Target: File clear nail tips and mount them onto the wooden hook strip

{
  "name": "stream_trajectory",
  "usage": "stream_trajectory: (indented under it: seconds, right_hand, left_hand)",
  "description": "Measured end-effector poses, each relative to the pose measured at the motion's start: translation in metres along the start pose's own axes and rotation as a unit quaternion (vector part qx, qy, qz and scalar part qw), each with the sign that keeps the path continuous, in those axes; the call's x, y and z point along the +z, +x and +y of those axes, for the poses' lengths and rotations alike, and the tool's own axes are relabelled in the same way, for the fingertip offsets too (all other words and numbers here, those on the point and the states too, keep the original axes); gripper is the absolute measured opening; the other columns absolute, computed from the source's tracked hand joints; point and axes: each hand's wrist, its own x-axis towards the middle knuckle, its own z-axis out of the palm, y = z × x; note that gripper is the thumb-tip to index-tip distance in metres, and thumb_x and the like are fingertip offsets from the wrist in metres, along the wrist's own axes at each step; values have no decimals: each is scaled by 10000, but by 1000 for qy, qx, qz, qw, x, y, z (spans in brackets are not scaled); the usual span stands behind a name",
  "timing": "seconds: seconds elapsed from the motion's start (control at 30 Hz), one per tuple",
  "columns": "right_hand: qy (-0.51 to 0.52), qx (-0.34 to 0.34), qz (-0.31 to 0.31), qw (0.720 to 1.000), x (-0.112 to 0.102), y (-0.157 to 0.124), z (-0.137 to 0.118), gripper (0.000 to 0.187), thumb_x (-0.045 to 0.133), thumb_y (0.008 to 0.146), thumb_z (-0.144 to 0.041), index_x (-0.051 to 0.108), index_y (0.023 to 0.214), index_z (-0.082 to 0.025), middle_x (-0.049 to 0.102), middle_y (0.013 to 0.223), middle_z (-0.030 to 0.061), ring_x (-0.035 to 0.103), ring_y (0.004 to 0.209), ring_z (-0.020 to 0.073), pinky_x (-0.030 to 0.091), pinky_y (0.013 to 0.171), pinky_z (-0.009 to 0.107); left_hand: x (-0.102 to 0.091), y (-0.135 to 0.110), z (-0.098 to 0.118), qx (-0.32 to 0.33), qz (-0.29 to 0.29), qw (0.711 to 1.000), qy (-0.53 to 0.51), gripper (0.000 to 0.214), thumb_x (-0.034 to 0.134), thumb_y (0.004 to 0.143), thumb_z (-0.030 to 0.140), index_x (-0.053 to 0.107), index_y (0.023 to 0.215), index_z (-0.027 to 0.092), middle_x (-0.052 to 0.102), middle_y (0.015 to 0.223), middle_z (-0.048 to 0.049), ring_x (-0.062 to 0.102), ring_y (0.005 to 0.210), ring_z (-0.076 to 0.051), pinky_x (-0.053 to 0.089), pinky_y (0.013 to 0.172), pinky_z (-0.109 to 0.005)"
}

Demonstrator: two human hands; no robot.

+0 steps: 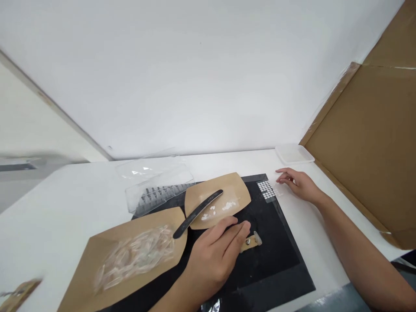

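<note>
My left hand lies over the black mat with its fingers together, pressed on a small tan strip. The strip has a shiny metal stud and a clear piece at its right end; the rest is hidden under my fingers. My right hand hovers at the mat's right edge, fingers loosely bent and apart. Just left of it is a clear sheet of white round stickers. Beyond my left hand, a black curved emery board lies across a brown paper tray with small white bits in it.
A larger brown tray holds a heap of clear plastic pieces. Behind it stands a clear plastic case. A shallow translucent container sits by the wall. Cardboard borders the right side. The black mat covers the front.
</note>
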Motion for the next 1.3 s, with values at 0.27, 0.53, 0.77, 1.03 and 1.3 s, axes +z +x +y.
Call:
stream_trajectory:
  seconds: [0.27,0.53,0.77,1.03,1.3]
  right_hand:
    - [18,26,-32,999,7,0,-4,382,751,945,-462,703,1277,-279,823,1112,53,771,964,242,591,846,390]
    - [-80,30,-7,996,19,6,-11,184,741,947,-317,762,1125,-273,824,962,-1,771,883,206,570,834,344]
    - [-150,19,-1,989,23,10,-22,188,679,904,-181,750,1076,-210,797,943,59,743,886,242,534,827,342]
    - [-119,13,30,992,25,9,-20,226,676,851,-179,706,1073,-207,779,887,32,732,800,210,549,780,319]
    - [-17,1,103,995,17,0,-45,149,708,900,-281,689,1036,-222,773,923,39,739,837,201,608,823,347]
  left_hand:
    - [-5,1,-5,-16,-49,997,54,534,454,979,-65,564,1494,20,756,1312,-164,691,1181,-291,601,1064,-439]
    - [-1,3,-1,-45,-22,998,38,489,583,953,-26,592,1438,32,787,1179,-158,705,1052,-272,615,991,-448]
    - [-8,19,2,-18,3,999,28,307,617,974,-6,657,1277,10,791,1045,-134,681,979,-248,571,937,-418]
    - [-11,18,-4,-17,-25,999,10,188,625,988,43,685,1167,47,774,982,-107,637,937,-258,570,896,-418]
    - [-8,15,-2,-64,-20,997,-43,192,627,988,48,682,1163,106,772,974,-82,619,930,-240,573,905,-410]
